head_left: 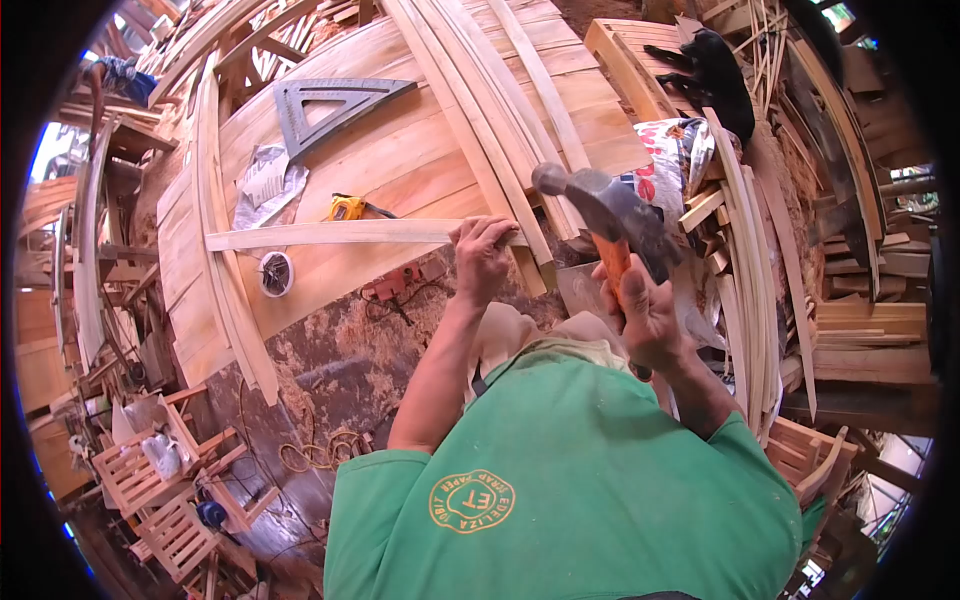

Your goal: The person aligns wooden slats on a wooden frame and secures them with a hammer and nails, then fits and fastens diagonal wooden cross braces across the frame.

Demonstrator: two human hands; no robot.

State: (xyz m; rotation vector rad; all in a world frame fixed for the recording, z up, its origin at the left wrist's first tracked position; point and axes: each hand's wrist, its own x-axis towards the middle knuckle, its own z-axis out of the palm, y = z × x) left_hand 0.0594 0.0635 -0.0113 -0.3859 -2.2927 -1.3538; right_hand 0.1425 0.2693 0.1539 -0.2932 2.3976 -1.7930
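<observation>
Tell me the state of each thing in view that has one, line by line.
Left hand: fingers curled at the cross strip
Right hand: closed around the hammer
Hammer: gripped, held aloft
Cross strip: laid crosswise
Triangular square: lying flat
Tape measure: set down
White tub: open on top
Plastic wrapper: crumpled

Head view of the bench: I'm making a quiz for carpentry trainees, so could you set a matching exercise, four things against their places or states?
Things
1. Claw hammer with orange handle
2. Grey triangular square
3. Pale wooden strip lying crosswise
4. White round container

Places or states
A. Left hand on its right-hand end
B. Dark bits inside
C. Held in the right hand
D. Lying flat beyond the yellow-and-black tape measure

Pairs: 1-C, 2-D, 3-A, 4-B
</observation>
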